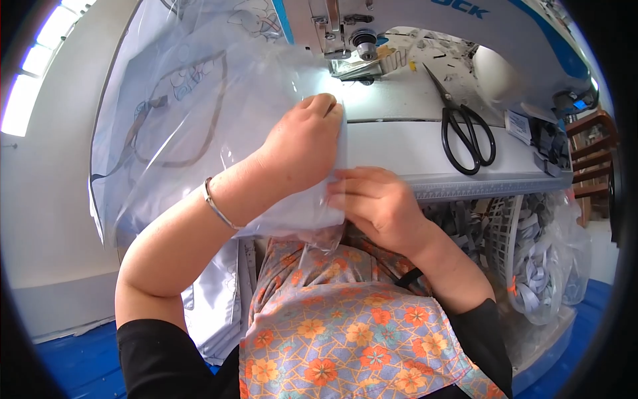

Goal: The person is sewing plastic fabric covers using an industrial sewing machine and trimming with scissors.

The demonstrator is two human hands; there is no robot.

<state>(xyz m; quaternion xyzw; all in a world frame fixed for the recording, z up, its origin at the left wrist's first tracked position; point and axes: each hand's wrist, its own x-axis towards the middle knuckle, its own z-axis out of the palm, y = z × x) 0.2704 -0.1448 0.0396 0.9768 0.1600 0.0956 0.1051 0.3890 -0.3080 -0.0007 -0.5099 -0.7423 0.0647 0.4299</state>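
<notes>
The left hand (302, 143) lies flat and palm-down on a pale folded cloth panel (302, 209), its fingers together and pressing the fabric against the front edge of the white tabletop (399, 143). The right hand (372, 199), just below and to the right of it, has its grip closed on the panel's right edge — fingertips curled over the fold, touching the left hand's heel. The cloth, printed with brown outlines and covered by a clear plastic sheet (173, 100), spreads up and away to the left of both hands. Just beyond the left fingertips stands the sewing machine (372, 26), its presser foot (362, 63) near the fabric's far end. Black scissors (468, 136) lie well to the right of the right hand; below them hangs a white basket (508, 233) of grey fabric strips.

The plastic looks slick, so the layers could slide out of line under the flat left palm if pressure lets up. The fold held by the right hand could spring open if that pinch loosens. The left fingertips are close to the needle area — reaching further forward risks a prick.
</notes>
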